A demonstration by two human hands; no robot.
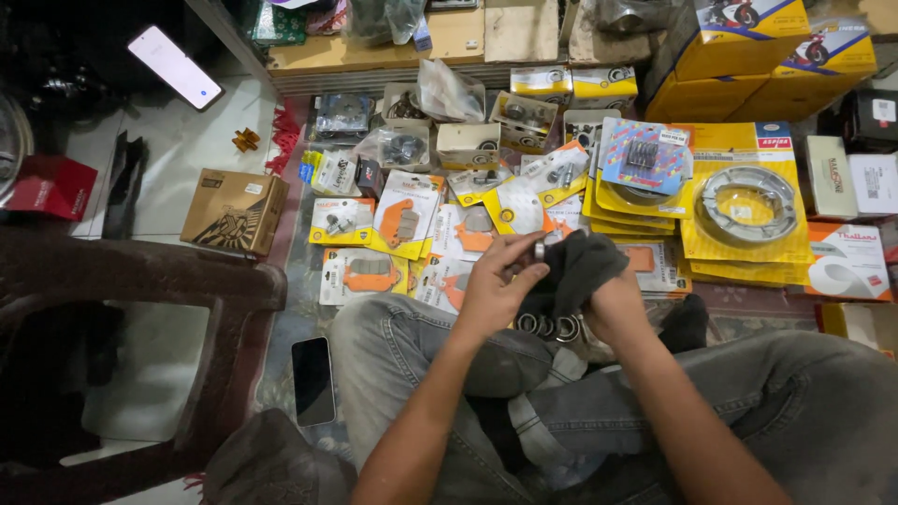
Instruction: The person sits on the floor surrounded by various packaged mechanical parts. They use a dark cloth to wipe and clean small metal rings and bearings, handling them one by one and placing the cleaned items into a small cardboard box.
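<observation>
I sit cross-legged on the floor in grey jeans. My left hand (496, 285) pinches a small metal ring (539, 250) between thumb and fingers. My right hand (613, 304) grips a dark grey cloth (580, 266) that wraps against the ring. Several more metal rings (547, 325) lie in my lap just below both hands.
Carded packs of orange brake pads (388, 220) and yellow packs of brake shoes (748, 206) cover the floor ahead. Yellow boxes (748, 42) stand at the back right. A cardboard box (234, 210), a dark chair (140, 281) and a black phone (313, 379) are on my left.
</observation>
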